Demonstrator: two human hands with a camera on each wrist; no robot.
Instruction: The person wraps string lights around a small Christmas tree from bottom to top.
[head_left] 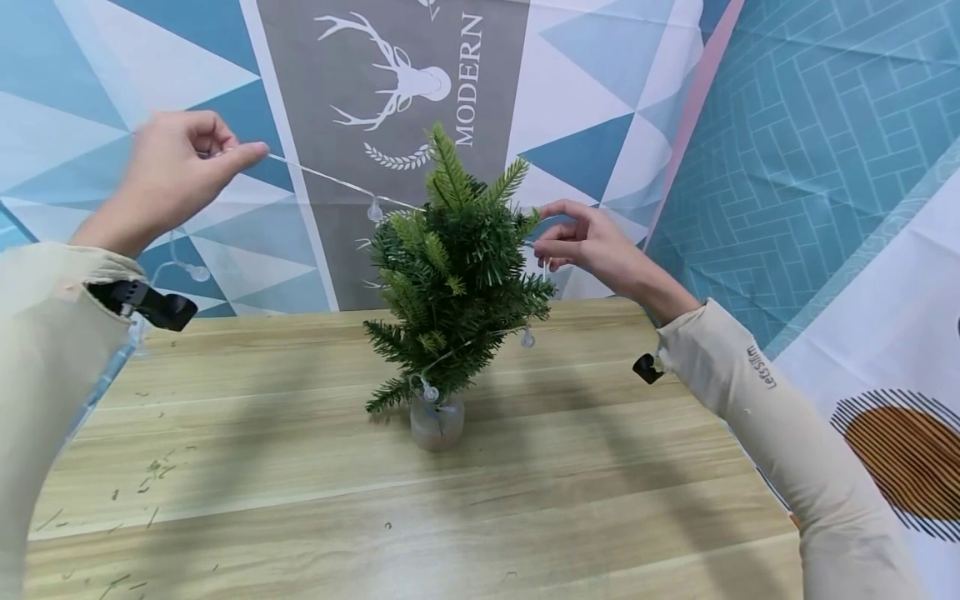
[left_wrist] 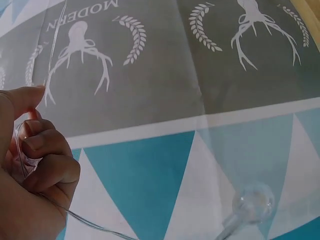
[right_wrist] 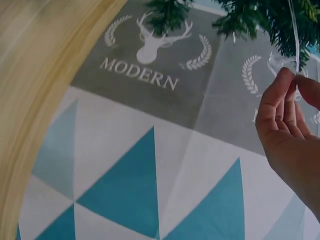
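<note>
The left hand (head_left: pixel 178 177) and right hand (head_left: pixel 592 247) pinch the string (head_left: pixel 330 177), apparently to stretch it against the tree (head_left: pixel 465 258) (upright, toward the tabletop's (head_left: pixel 600 500) far edge).

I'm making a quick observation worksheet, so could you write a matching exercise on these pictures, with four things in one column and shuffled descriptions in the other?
Things
1. Left hand
2. Deer head
3. Right hand
4. Tree

Descriptions
A. Pinches the light string's wire close beside the branches
B. Green, standing on the wooden table
C. Pinches the wire well out from the branches
D. White, printed on a grey panel

Pairs: 1-C, 2-D, 3-A, 4-B
</note>
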